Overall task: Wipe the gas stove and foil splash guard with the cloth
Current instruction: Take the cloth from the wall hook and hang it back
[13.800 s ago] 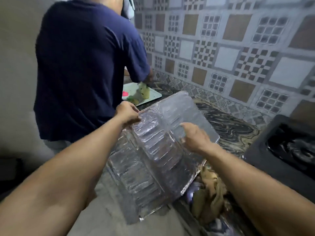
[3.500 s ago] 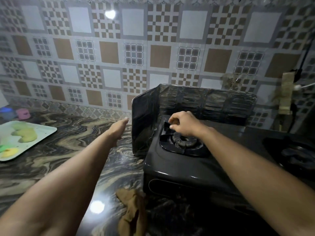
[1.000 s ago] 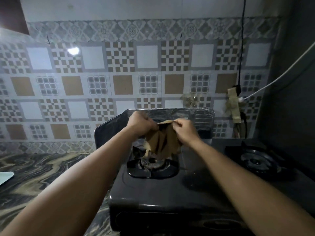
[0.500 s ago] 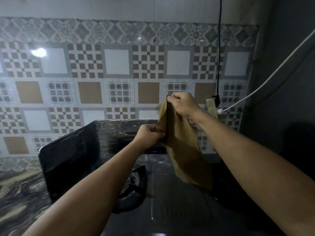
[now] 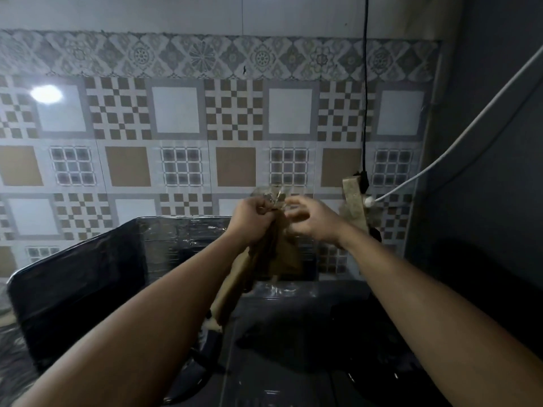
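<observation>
A brown cloth (image 5: 276, 254) hangs bunched in the air above the black gas stove (image 5: 293, 333). My left hand (image 5: 252, 215) is clenched on the cloth's top. My right hand (image 5: 314, 221) is blurred just to its right, fingers spread, touching the cloth's upper edge at most. The foil splash guard (image 5: 97, 277) stands folded round the stove's left and back sides, dark and reflective. My left forearm hides the left burner.
Patterned tiles cover the wall (image 5: 176, 113) behind. A power strip (image 5: 354, 201) hangs at the right with a black cord (image 5: 365, 83) and a white cable (image 5: 458, 142). A dark wall (image 5: 484, 171) closes the right side. The marbled counter (image 5: 11, 362) shows at the lower left.
My left hand has risen and gathered the cloth's top into a fist. My right hand has let go of the raised corner and come down beside it. The cloth is now bunched, not spread.
</observation>
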A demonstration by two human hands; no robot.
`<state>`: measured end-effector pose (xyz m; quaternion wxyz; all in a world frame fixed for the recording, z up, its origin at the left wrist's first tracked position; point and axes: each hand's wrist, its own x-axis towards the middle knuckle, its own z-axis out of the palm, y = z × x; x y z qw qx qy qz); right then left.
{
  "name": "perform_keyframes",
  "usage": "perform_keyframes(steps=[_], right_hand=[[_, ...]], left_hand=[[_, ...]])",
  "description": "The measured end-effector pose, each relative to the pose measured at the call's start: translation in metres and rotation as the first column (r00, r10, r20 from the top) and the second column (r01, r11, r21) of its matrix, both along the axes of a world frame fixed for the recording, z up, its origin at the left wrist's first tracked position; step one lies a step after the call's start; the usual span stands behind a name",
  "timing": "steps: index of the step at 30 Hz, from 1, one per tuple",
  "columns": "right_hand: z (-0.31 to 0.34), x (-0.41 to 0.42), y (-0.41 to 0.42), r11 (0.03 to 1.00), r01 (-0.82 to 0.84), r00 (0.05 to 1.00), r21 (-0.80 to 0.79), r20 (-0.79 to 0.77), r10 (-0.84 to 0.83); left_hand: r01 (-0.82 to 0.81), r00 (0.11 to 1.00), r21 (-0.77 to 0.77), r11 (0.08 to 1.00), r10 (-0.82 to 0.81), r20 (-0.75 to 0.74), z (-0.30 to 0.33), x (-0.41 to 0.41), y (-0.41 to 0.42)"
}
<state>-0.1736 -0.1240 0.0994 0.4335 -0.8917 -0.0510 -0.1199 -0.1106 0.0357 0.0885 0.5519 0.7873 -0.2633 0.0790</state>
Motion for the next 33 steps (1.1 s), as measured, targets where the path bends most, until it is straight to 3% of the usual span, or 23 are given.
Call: perform_keyframes(steps=[2, 5, 10, 13, 16, 20, 23, 29, 33], right_hand=[[-0.011, 0.015, -0.001, 0.998, 0.035, 0.998, -0.048, 0.057, -0.032], [-0.018, 0.032, -0.005, 0.996, 0.085, 0.987, 0.004, 0.136, -0.085], [-0.020, 0.040, 0.001, 0.994, -0.055, 0.998, 0.096, -0.024, 0.057], [-0.029, 0.051, 0.003, 1.000, 0.004, 1.000, -0.018, 0.021, -0.004], [-0.027, 0.061, -0.002, 0.998, 0.066, 0.993, -0.024, 0.103, -0.063], [-0.011, 0.075, -0.017, 0.990, 0.135, 0.983, 0.046, 0.122, -0.140], [-0.007, 0.086, -0.033, 0.985, 0.166, 0.974, 0.048, 0.146, -0.171], [-0.032, 0.097, -0.066, 0.969, 0.140, 0.942, -0.202, 0.328, -0.068], [-0.042, 0.112, -0.078, 0.925, 0.188, 0.933, -0.329, 0.354, -0.064]], left_hand=[[-0.029, 0.999, 0.027, 0.999, 0.028, 0.025, -0.001, 0.005, -0.006], [-0.093, 0.996, 0.014, 0.996, 0.093, 0.013, -0.004, 0.016, -0.003], [-0.114, 0.993, 0.015, 0.993, 0.114, -0.002, -0.012, 0.030, 0.008], [-0.108, 0.994, 0.008, 0.994, 0.109, -0.013, -0.015, 0.035, 0.003], [-0.059, 0.996, 0.023, 0.998, 0.060, -0.060, -0.020, 0.044, -0.004], [0.083, 0.977, 0.237, 0.968, -0.033, -0.209, -0.044, 0.065, -0.001], [0.120, 0.965, 0.260, 0.958, -0.051, -0.257, -0.051, 0.077, 0.001], [0.000, 0.987, 0.207, 0.978, 0.034, -0.160, -0.028, 0.097, -0.003], [0.074, 0.980, 0.169, 0.983, -0.040, -0.194, -0.005, 0.112, -0.005]])
